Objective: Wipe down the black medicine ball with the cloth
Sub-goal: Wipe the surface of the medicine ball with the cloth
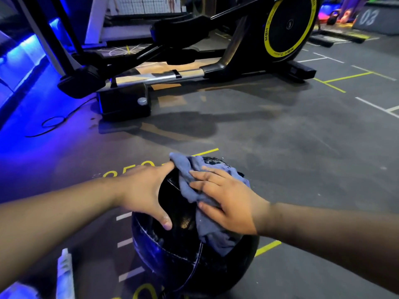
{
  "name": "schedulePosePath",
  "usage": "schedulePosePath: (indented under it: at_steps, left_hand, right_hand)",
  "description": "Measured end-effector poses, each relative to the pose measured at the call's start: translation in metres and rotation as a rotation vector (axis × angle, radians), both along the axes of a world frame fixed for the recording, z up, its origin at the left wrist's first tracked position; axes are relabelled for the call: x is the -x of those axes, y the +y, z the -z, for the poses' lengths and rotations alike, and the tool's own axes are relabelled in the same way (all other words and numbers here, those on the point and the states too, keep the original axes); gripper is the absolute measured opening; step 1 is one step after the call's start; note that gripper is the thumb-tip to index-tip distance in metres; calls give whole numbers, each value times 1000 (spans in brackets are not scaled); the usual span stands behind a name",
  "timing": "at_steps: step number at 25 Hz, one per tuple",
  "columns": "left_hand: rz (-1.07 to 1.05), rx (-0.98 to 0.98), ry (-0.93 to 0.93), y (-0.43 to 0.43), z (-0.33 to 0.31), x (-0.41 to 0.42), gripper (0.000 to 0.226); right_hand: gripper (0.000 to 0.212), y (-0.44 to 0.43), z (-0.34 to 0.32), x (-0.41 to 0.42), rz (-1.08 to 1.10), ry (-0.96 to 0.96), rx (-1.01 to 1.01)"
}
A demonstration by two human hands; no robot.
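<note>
1. the black medicine ball (185, 255) sits on the dark grey gym floor (302, 147) near the bottom centre of the view, over yellow and white floor markings (267, 248).
2. its surface is glossy and looks wet, with stitched seams running across the panels and small bright reflections along them.
3. a blue-grey cloth (207, 223) lies crumpled over the top and right side of the ball, one corner sticking up at the far edge and another fold hanging down the near right side.
4. the left hand (142, 195) rests flat on the upper left of the ball, fingers spread wide, thumb lying on the black surface and the forefinger tip touching the cloth's far corner; it grips nothing.
5. the right hand (228, 203) lies palm down on the cloth, fingers spread and pointing left, pressing the fabric against the ball rather than closing around it.
6. both forearms reach in from the lower edges, bare.
7. an elliptical trainer (216, 50) with a yellow-ringed black flywheel stands on the floor well behind the ball.
8. a white object (64, 275) shows at the lower left, too blurred to identify.
</note>
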State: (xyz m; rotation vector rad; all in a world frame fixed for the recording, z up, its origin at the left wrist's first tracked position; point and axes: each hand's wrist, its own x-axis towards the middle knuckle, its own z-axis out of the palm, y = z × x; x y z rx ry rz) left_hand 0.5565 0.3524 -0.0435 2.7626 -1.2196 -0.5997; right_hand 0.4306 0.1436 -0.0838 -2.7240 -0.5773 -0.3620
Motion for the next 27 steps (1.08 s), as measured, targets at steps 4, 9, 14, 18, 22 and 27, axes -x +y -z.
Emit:
schedulePosePath:
  at_steps: [4, 9, 14, 18, 22, 27]
  left_hand:
    - [-25, -9, 53, 5, 0, -6, 133]
    - [18, 33, 4, -5, -3, 2, 124]
    - [40, 21, -67, -16, -1, 4, 109]
    - [45, 32, -83, -16, -1, -1, 114]
    - [35, 51, -52, -14, -3, 1, 110]
    - [25, 51, -75, -13, -3, 10, 111]
  right_hand:
    - [43, -25, 6, -26, 52, 85, -65]
    - [24, -50, 7, -34, 510, 211, -265]
    - [43, 9, 1, -14, 139, -18, -30]
    - [51, 2, 3, -13, 69, -49, 9]
    - [41, -35, 21, -6, 284, 9, -354]
    - [23, -71, 42, 7, 940, 379, -541]
